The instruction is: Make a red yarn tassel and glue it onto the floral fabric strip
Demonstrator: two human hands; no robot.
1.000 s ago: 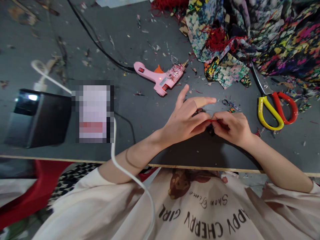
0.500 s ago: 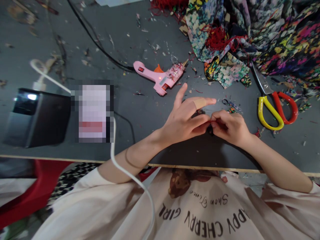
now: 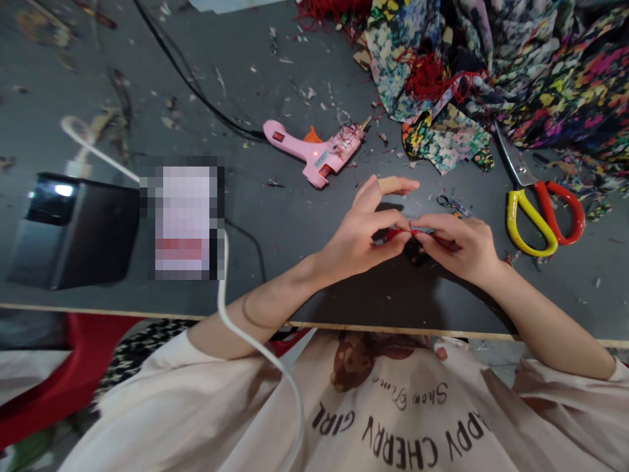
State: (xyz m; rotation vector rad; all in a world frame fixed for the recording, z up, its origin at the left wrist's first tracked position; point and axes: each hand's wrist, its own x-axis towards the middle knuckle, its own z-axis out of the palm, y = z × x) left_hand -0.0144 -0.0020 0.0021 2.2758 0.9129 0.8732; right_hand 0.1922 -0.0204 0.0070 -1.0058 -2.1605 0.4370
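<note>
My left hand (image 3: 361,229) reaches in from the left, thumb and a finger pinched on a red cord (image 3: 393,234), while its bandaged index finger stretches out above. Close on the right, my right hand (image 3: 462,242) is closed in a pinch on the same cord, the fingertips almost meeting those of the left. A small dark patterned scrap (image 3: 417,252) shows just below the fingertips, mostly hidden, and I cannot tell whether it is joined to the cord. Beyond the left hand lies a pink glue gun (image 3: 322,157) with its light on.
Scissors with yellow and red handles (image 3: 533,210) lie right of my hands. Floral fabric (image 3: 555,85) with tangled red thread (image 3: 427,75) is heaped at the back right. On the left stand a dark power bank (image 3: 98,229) and a blurred phone (image 3: 184,219), with a white cable (image 3: 250,341).
The fingers have shifted their pinch, and more of the red cord shows between them. My left index finger has bent lower and the right fingers have straightened somewhat.
</note>
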